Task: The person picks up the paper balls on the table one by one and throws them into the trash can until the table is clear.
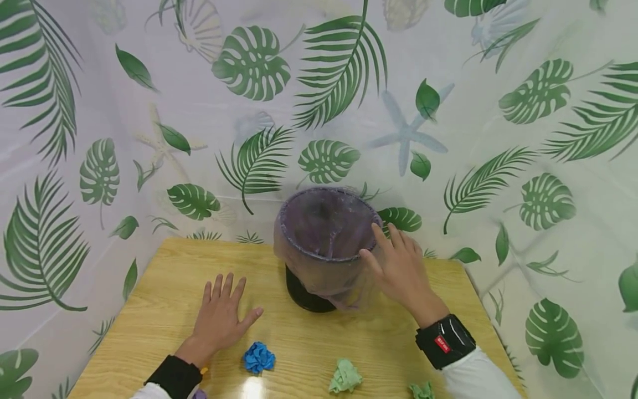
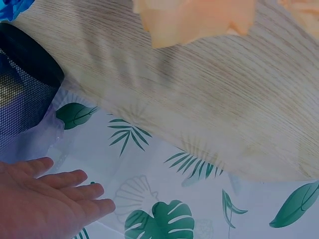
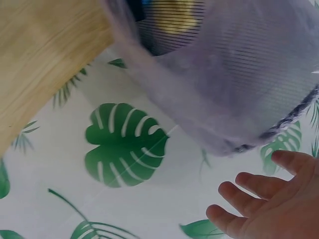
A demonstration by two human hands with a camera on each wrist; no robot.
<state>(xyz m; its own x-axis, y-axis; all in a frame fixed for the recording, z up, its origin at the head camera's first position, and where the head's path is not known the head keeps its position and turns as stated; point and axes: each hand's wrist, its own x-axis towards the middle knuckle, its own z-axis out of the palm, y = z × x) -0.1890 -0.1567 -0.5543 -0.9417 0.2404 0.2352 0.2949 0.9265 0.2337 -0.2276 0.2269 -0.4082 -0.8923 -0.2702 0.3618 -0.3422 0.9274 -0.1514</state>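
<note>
A dark mesh bin (image 2: 30,89) with a black base (image 1: 306,293) stands near the table's back edge. A thin, see-through purple bag (image 1: 304,266) lines it and hangs down outside, its edge turned over the rim. Something yellowish (image 3: 175,17) shows dimly through the mesh. My right hand (image 1: 401,266) is at the bin's right side, fingers extended and thumb apart, close to the rim; whether it touches the bag, I cannot tell. Left of the bin, my left hand (image 1: 219,316) hovers over the table with fingers spread, holding nothing.
On the wooden table (image 1: 184,271) lie crumpled papers: blue (image 1: 258,357), pale green (image 1: 345,376), another green (image 1: 422,390) and purple (image 1: 200,394). Orange paper (image 2: 194,20) appears in the left wrist view. A leaf-patterned sheet (image 1: 339,66) surrounds the table's back and sides.
</note>
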